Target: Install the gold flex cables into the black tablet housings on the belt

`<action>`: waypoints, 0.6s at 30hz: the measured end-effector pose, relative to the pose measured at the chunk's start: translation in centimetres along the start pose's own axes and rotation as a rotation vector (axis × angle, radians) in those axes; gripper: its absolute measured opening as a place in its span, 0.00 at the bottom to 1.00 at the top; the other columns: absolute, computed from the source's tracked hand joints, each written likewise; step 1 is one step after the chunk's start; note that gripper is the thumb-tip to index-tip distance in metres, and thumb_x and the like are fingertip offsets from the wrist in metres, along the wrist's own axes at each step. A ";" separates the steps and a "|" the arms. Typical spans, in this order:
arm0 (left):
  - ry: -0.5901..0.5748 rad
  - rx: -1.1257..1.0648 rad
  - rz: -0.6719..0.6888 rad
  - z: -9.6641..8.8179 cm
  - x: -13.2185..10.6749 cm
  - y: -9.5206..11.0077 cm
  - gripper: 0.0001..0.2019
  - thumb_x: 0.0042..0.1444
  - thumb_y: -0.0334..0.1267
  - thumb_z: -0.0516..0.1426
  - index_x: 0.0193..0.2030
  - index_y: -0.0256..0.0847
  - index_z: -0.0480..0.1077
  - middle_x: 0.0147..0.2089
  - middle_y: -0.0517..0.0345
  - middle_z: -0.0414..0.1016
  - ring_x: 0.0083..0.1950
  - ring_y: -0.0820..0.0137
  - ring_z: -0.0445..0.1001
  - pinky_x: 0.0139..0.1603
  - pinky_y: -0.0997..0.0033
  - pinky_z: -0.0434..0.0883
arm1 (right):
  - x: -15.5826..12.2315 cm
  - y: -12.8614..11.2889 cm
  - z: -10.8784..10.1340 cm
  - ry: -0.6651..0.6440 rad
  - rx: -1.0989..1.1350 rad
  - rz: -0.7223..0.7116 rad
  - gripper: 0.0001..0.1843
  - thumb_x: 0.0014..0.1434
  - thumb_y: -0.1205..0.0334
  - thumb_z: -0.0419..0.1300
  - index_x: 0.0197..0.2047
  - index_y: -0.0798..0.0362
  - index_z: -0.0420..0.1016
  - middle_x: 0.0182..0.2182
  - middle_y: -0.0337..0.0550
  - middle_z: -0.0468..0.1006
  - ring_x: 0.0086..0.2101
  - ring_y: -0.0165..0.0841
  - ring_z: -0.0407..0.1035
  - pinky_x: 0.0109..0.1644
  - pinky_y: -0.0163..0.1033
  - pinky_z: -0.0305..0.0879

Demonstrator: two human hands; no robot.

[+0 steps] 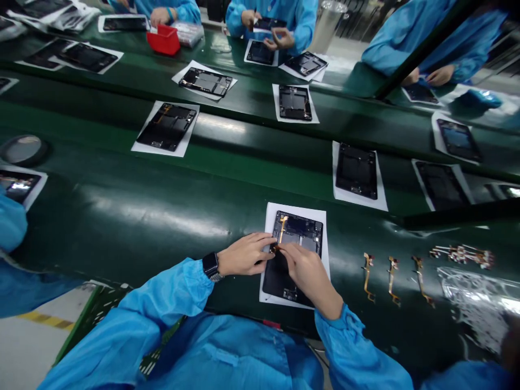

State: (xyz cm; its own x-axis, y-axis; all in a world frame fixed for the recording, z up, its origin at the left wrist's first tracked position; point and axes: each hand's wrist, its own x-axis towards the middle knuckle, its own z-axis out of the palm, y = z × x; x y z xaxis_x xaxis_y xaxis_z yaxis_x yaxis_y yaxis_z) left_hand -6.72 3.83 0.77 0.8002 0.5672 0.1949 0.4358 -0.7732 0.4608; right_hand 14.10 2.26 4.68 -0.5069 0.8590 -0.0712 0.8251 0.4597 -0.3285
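Observation:
An opened black tablet (pixel 276 276) lies on a white sheet (pixel 296 208) in front of me, its inner parts showing. Along its upper left runs an orange flex cable (pixel 283 227). My left hand (pixel 246 254) reaches in from the left, fingers stretched and apart, fingertips at the tablet's left edge. My right hand (pixel 306 271) lies over the tablet's middle, thumb and finger pinched on a small orange-brown flex cable piece (pixel 273 248) beside the left fingertips. The pinched end is mostly hidden. Three loose flex cables (pixel 368 276) lie in a row to the right.
More flex cables (pixel 463 254) are bundled at the right, above a clear plastic tray (pixel 483 292). Several opened tablets (pixel 357 170) on white sheets lie along the green bench (pixel 162 216). Co-workers in blue (pixel 272 21) sit opposite, near a red bin (pixel 163 40). A dark post (pixel 422 51) crosses the right side.

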 end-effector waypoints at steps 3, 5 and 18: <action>0.001 0.002 0.005 0.2 -0.1 -0.1 0.14 0.60 0.35 0.55 0.51 0.38 0.75 0.65 0.45 0.62 0.68 0.55 0.58 0.67 0.56 0.60 | -0.6 0.2 0.2 0.011 -0.025 0.023 0.15 0.65 0.73 0.49 0.49 0.54 0.73 0.42 0.46 0.80 0.39 0.36 0.75 0.40 0.37 0.68; -0.004 0.007 -0.004 0.3 -0.2 -0.1 0.14 0.60 0.35 0.55 0.51 0.38 0.74 0.65 0.45 0.62 0.68 0.56 0.58 0.67 0.56 0.60 | -0.5 0.0 0.4 -0.021 -0.081 0.030 0.15 0.65 0.73 0.49 0.49 0.54 0.74 0.41 0.46 0.80 0.37 0.36 0.76 0.38 0.37 0.67; -0.056 -0.033 -0.031 -0.4 -0.1 0.2 0.14 0.59 0.36 0.57 0.51 0.39 0.75 0.66 0.45 0.62 0.68 0.54 0.58 0.68 0.55 0.59 | 0.1 -0.5 1.6 0.021 0.070 0.031 0.17 0.65 0.73 0.47 0.49 0.53 0.74 0.42 0.48 0.79 0.39 0.37 0.75 0.41 0.38 0.67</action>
State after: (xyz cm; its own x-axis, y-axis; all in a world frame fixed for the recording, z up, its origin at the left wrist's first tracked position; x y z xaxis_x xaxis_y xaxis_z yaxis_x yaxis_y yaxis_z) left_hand -6.94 3.74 1.16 0.8088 0.5732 0.1315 0.4475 -0.7449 0.4947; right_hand 13.23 1.77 3.32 -0.4757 0.8774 -0.0629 0.8205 0.4168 -0.3912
